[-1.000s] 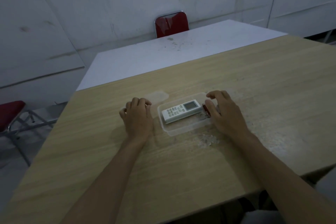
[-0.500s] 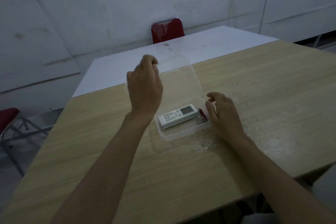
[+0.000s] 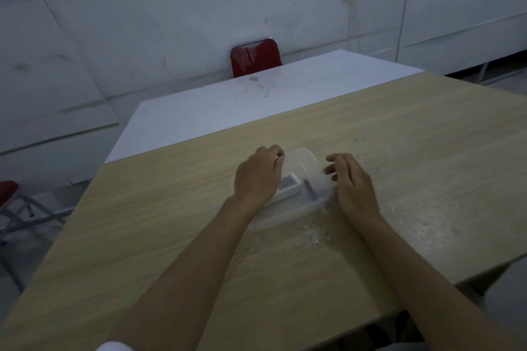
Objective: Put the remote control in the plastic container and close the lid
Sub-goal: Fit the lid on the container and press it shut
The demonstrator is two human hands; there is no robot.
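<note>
There, at the far left edge, a red chair [image 3: 7, 194] shows beside the wooden table [image 3: 171, 222]; further in, the person's left hand [image 3: 258, 179] lies over the left part of the clear plastic container [image 3: 288, 215], its fingers [image 3: 278, 155] curled onto the near edge of the transparent lid [image 3: 303, 164], which sits over the container, though whether it is pressed fully down I cannot tell; under the lid, just right of that hand, the white remote control [image 3: 291, 189] lies inside the container with a small dark object [image 3: 310, 192] beside it; to the right, the right hand [image 3: 352, 184] rests at the container's right end, fingers loosely bent and parted, touching or nearly touching the lid's edge; behind all this stands a white table [image 3: 228, 105] and a second red chair [image 3: 255, 57] against the wall.
</note>
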